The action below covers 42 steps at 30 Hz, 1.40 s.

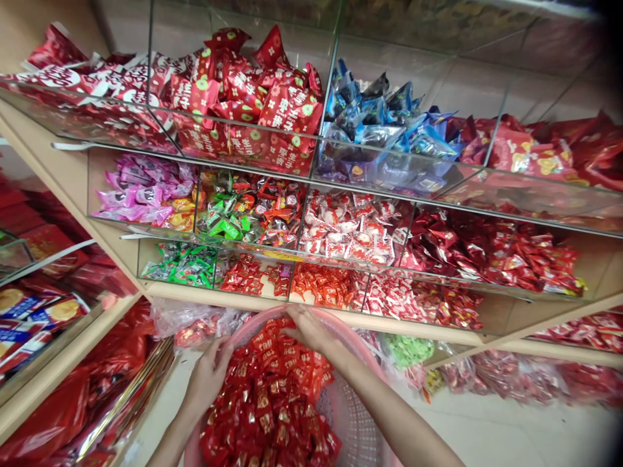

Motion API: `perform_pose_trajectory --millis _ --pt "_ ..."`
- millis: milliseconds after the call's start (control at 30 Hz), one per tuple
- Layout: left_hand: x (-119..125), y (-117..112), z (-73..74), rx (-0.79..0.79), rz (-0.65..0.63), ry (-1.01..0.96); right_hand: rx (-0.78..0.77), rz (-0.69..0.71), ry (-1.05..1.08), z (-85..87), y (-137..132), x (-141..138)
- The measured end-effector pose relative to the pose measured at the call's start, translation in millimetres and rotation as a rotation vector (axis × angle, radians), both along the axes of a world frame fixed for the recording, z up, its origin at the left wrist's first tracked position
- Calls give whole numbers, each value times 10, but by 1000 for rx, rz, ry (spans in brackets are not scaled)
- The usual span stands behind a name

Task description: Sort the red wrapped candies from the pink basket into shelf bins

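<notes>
Keep the pink basket (357, 421) of red-wrapped sweets (265, 415) level, left hand (209, 368) and right hand (310, 329) at its rim, grip closure not discernible.

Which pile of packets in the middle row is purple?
The far-left pile, beside yellow-orange packets: it is purple, the others mainly green, orange, red or white.

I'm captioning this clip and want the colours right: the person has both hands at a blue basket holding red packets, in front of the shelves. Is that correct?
Not quite: the basket is pink, not blue, as the head view shows. The person does have both the left hand and right hand at it; it holds red packets, in front of the shelves.
</notes>
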<state>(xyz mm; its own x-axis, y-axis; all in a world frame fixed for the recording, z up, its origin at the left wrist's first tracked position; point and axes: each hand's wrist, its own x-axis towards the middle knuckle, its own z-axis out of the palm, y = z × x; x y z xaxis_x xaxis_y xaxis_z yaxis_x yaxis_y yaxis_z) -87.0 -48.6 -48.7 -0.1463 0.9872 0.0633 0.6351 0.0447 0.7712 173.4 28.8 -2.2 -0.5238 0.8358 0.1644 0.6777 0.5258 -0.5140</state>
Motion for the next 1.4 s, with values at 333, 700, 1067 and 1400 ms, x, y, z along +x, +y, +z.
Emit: perform_pose_trajectory --millis 333,700,1067,1400 --pt "-12 3 -22 3 -1 -2 73 -349 -270 289 589 845" --pt "-26 18 -64 46 1 -4 -61 -323 -690 192 747 871" --pt "-19 5 -42 16 4 -3 -73 -279 -712 210 779 810" --pt "-11 2 -10 29 -8 -7 -47 -382 -30 218 692 858"
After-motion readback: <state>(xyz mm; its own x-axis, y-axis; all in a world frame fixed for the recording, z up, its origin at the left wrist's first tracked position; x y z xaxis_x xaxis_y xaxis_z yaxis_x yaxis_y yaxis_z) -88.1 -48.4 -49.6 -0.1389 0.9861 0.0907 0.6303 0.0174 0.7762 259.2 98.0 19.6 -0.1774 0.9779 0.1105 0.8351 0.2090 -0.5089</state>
